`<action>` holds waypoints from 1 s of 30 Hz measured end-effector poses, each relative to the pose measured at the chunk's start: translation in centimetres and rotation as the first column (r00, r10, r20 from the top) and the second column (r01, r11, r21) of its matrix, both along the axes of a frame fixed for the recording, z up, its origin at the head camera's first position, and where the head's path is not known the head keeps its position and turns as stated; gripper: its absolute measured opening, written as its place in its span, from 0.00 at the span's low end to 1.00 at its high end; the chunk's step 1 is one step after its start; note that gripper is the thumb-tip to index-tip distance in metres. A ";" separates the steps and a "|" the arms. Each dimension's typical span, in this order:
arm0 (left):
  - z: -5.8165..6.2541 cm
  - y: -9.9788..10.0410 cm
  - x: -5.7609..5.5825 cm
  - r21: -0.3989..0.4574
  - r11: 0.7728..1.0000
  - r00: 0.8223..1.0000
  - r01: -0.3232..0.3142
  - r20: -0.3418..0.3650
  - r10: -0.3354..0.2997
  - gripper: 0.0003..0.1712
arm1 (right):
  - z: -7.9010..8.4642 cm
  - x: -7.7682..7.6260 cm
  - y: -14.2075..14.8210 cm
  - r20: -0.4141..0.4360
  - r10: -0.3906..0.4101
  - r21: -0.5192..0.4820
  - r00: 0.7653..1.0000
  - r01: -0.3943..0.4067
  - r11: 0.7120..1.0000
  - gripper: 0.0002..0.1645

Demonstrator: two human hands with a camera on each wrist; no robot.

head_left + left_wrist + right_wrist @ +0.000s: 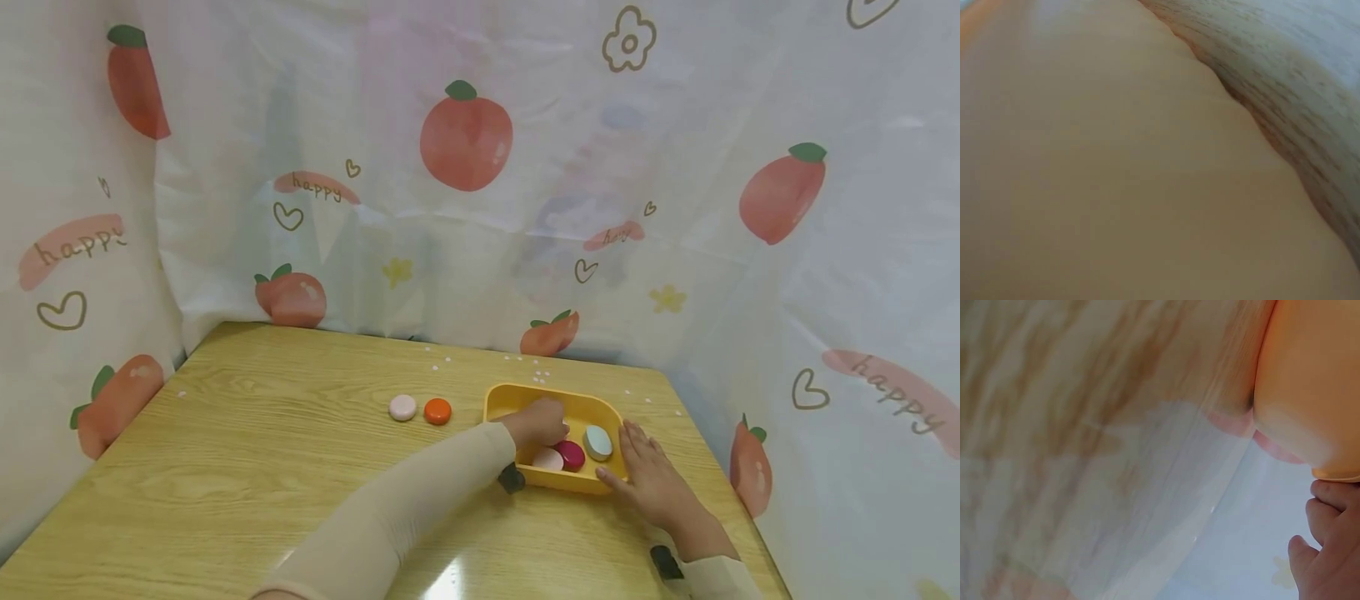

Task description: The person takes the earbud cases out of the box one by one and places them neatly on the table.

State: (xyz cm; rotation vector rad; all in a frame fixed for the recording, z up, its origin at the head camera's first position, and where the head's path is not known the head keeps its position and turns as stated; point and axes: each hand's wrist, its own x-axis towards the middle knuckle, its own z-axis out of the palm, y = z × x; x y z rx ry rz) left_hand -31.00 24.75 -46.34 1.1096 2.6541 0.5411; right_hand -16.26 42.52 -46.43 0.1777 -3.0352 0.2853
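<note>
A yellow plastic tray (555,479) stands on the table, right of the middle. My left hand (538,422) reaches down inside it, fingers curled at a pale round piece (565,429) that is mostly hidden. In the tray lie a pale pink disc (548,459), a dark magenta disc (572,456) and a pale mint disc (597,442). My right hand (658,482) rests against the tray's right end, fingers fairly straight along the rim and thumb at the front corner. In the right wrist view its fingers touch the tray wall (1310,381). Skin fills most of the left wrist view.
Left of the tray, a pale pink disc (402,407) and an orange disc (437,411) lie on the wooden table (247,467). Small white specks (536,374) are scattered toward the back. A fruit-printed curtain (465,233) encloses the back and both sides.
</note>
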 end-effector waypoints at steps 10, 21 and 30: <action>1.4 -0.9 0.8 -0.035 0.998 0.998 -0.051 0.038 0.053 0.13 | 0.1 -0.2 0.0 -0.001 0.001 0.004 1.000 -0.001 1.000 0.55; 1.0 -0.8 0.6 -0.036 0.993 0.990 -0.110 0.087 0.112 0.09 | 0.0 -0.2 -0.2 -0.012 0.005 0.000 1.000 -0.006 1.000 0.54; 1.0 -0.9 -0.1 -0.016 0.996 0.990 -0.084 0.111 0.086 0.11 | -0.2 -0.2 0.1 -0.014 0.002 0.015 1.000 -0.002 1.000 0.54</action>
